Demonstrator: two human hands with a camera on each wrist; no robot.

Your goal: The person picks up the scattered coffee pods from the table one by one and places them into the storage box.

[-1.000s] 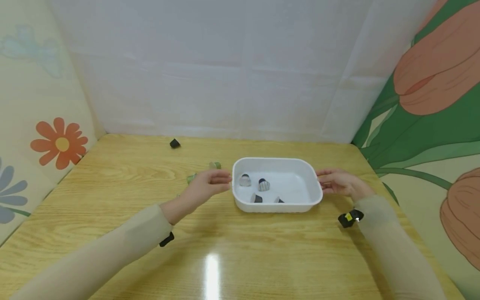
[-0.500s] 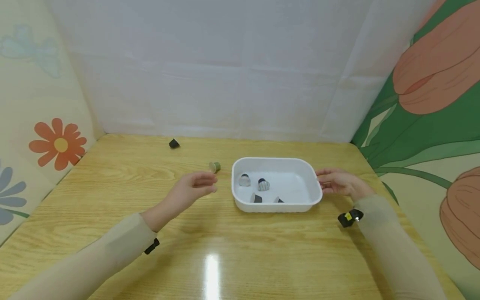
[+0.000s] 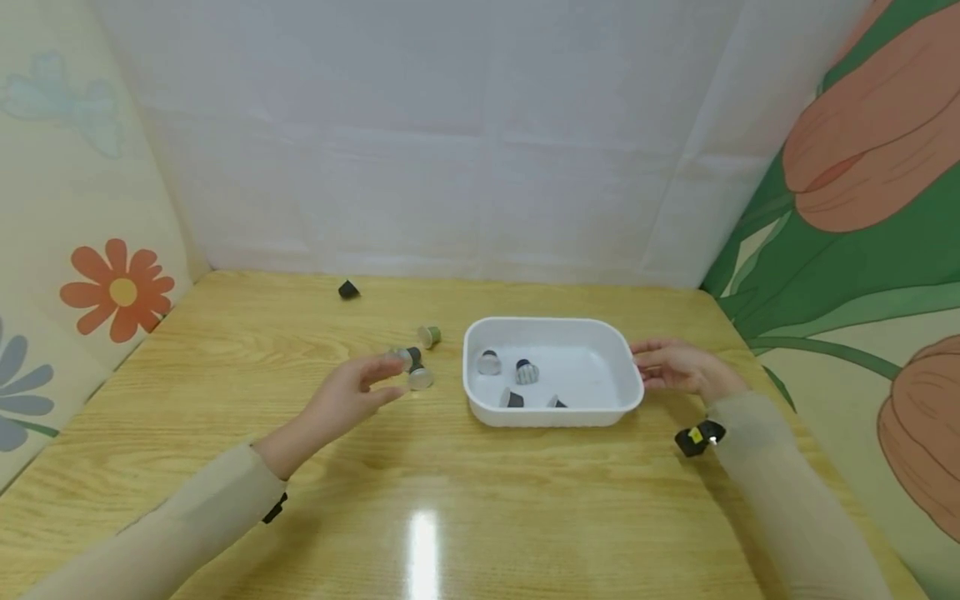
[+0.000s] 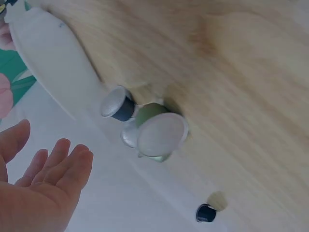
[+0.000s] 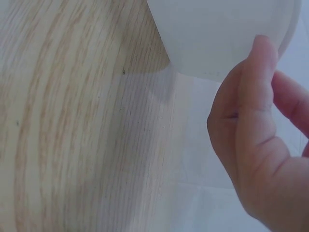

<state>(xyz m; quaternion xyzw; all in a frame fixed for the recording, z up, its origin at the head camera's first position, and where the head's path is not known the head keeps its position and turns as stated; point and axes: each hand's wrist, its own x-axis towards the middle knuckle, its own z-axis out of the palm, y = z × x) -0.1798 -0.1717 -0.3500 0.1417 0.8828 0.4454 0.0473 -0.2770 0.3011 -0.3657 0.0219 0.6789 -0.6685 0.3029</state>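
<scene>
In the head view my left hand is beside a small group of coffee capsules on the wooden table. Its thumb and fingers are apart, with nothing between them in the left wrist view, where a green capsule and a dark one lie beyond the fingertips. Another green capsule lies just behind the group. My right hand is at the right end of a white plastic bin, its fingers against the outer wall. In the right wrist view the thumb lies near the rim.
Several capsules lie loose inside the bin. A black capsule is at the table's back left. A white cloth hangs behind the table, and printed flower panels stand at the sides.
My left hand has drawn away from the bin's left end, moving left and toward me, which uncovers the capsule group. The right hand and the bin have stayed in place.
</scene>
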